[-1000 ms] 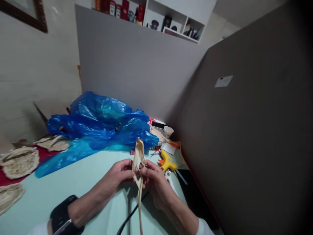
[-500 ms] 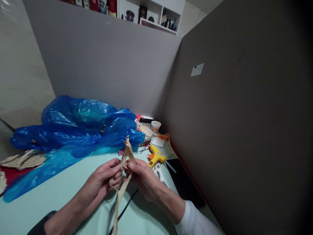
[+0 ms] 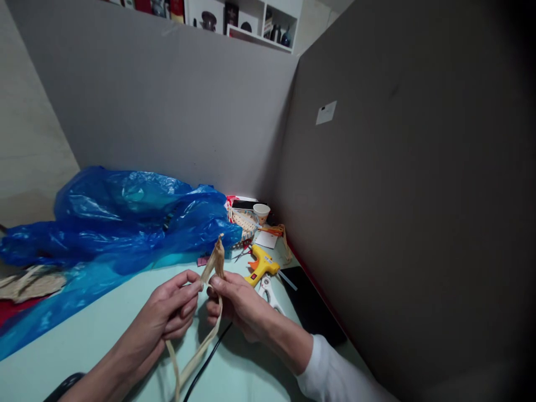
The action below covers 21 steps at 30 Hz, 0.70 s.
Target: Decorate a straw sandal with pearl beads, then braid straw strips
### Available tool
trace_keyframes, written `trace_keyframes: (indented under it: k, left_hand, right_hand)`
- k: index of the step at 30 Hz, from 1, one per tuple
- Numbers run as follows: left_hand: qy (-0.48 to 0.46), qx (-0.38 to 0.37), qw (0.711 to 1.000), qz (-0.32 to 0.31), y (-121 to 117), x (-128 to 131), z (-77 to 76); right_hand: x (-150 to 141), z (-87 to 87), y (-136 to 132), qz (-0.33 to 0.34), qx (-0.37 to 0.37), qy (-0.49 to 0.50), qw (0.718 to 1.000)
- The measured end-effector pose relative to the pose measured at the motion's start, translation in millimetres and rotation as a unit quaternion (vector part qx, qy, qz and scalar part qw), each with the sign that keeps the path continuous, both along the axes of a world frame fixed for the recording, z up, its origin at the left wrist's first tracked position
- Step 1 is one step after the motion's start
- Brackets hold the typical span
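L hand [image 3: 173,307] & R hand [image 3: 237,301] both pinching the folded tan strip [image 3: 220,262], peak up! Yellow glue gun [image 3: 263,263] nr right edge of tabletop [image 3: 121,307], blue bag [image 3: 125,215] twd far edge.

Crumpled blue plastic [image 3: 138,209] near a paper cup [image 3: 262,213], below white shelves [image 3: 259,39].

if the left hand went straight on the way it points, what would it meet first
Probably the right hand, just across from the left hand; both pinch the pale strip, though exact depth is hard to judge.
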State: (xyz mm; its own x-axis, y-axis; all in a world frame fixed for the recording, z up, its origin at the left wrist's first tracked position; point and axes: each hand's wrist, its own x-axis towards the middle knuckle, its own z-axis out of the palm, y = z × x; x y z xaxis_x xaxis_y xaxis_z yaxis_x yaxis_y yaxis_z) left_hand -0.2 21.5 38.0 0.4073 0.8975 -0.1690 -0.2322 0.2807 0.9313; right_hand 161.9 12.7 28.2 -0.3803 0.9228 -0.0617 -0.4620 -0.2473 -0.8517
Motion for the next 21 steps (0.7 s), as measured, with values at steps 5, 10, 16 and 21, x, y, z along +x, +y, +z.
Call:
trace_keyframes:
  k: [5, 10, 16, 21]
  left_hand:
    - [0.076, 0.012, 0.997, 0.009, 3.5, -7.6, 6.7]
    - [0.082, 0.023, 0.996, -0.015, 2.2, -7.7, 10.6]
    - [0.083, 0.046, 0.995, 0.016, -2.3, 1.8, 5.2]
    - [0.075, 0.032, 0.995, 0.060, -1.7, -0.7, 4.0]
  right_hand:
    - [3.4, 10.6, -1.1, 0.019, -0.038, -0.005, 0.999]
    - [5.3, 8.4, 0.2, 0.012, -0.037, -0.035, 0.999]
    - [2.4, -2.8, -0.1, 0.057, 0.042, -0.121, 0.990]
    - [5.6, 4.2, -2.3, -0.024, 0.109, -0.164, 0.980]
